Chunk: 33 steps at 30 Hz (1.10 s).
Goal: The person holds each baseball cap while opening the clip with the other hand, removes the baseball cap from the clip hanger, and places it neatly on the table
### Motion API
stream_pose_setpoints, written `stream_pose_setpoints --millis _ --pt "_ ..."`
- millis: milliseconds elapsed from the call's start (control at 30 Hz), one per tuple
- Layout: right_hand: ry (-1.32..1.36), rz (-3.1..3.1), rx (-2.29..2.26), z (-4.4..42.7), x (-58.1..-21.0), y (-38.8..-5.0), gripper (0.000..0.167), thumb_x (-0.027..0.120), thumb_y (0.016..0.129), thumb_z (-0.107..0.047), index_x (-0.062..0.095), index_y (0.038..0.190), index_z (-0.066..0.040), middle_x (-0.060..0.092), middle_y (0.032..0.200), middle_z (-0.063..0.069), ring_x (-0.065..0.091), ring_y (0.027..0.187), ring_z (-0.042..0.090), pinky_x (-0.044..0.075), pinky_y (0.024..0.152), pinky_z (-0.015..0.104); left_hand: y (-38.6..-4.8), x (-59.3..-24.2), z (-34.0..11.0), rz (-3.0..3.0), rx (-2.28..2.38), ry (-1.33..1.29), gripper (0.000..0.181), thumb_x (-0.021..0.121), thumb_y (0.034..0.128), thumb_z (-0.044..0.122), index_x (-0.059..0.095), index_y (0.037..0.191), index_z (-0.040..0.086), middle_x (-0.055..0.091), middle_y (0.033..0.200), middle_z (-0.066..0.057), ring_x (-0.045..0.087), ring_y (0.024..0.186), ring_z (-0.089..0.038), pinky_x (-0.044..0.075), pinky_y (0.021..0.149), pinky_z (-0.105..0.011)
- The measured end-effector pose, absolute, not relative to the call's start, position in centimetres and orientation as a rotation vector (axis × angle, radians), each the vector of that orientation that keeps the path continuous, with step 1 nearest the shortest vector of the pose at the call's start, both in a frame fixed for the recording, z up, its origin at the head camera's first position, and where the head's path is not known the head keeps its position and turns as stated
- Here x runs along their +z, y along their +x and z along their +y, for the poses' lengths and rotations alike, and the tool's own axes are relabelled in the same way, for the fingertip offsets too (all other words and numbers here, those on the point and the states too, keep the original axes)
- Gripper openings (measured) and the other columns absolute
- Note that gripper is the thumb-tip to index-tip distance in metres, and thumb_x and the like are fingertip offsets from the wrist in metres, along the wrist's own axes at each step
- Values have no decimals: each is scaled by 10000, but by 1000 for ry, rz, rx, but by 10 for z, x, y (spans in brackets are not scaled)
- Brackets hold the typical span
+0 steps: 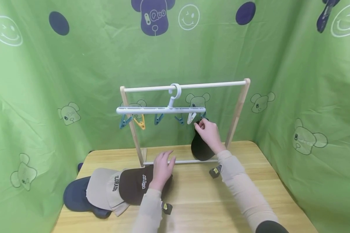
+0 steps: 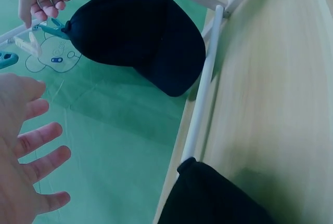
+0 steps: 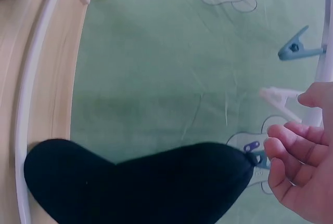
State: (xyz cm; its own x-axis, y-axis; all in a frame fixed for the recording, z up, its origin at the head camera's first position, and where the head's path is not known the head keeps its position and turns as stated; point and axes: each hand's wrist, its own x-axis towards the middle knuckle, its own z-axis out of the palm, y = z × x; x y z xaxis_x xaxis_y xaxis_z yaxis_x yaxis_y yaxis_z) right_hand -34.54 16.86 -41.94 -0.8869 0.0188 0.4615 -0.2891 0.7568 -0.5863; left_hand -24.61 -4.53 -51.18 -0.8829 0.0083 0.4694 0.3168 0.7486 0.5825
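Note:
A black cap (image 1: 200,148) hangs from the rightmost blue clip (image 2: 53,29) on a pale clip hanger (image 1: 145,110). My right hand (image 1: 209,132) is beside the top of that cap, its fingers loosely bent and apart from the clip in the left wrist view. Close to its thumb hangs a white clip (image 3: 283,101), which holds nothing. Lower down, my left hand (image 1: 162,168) reaches over a dark brown cap (image 1: 134,187) with its fingers spread and nothing in them. A beige cap (image 1: 100,187) and a navy cap (image 1: 75,195) overlap to the left.
The hanger hooks over the top bar (image 1: 214,85) of a wood-and-white rack standing on a wooden table (image 1: 198,207). Several more clips, including a yellow clip (image 1: 141,123), dangle along the hanger. A green curtain (image 1: 90,64) surrounds the table at the back and sides.

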Motion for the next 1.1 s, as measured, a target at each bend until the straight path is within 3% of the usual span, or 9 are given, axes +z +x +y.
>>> stream_pose_setpoints --millis 400,700,1100 --pt "93 -2526 890 191 -424 -353 372 617 914 -417 554 949 -51 615 841 112 589 737 285 493 655 408 -265 -504 -32 -2521 -949 -288 381 577 963 336 608 1296 153 648 1249 -101 607 1150 -283 468 1018 -446" --pt "45 -2568 955 200 -429 -362 577 607 903 -516 542 1177 -13 611 1012 159 599 942 333 502 836 493 -276 -492 -24 -2577 -996 -317 451 532 978 404 560 1351 152 601 1306 -118 579 1189 -297 454 1038 -480" --pt "-7 -2633 1044 200 -424 -379 626 597 901 -530 533 1207 13 616 1075 198 574 1014 353 478 927 501 -288 -491 -15 -2616 -1013 -331 471 548 973 386 520 1388 165 563 1358 -129 550 1233 -310 450 1046 -503"
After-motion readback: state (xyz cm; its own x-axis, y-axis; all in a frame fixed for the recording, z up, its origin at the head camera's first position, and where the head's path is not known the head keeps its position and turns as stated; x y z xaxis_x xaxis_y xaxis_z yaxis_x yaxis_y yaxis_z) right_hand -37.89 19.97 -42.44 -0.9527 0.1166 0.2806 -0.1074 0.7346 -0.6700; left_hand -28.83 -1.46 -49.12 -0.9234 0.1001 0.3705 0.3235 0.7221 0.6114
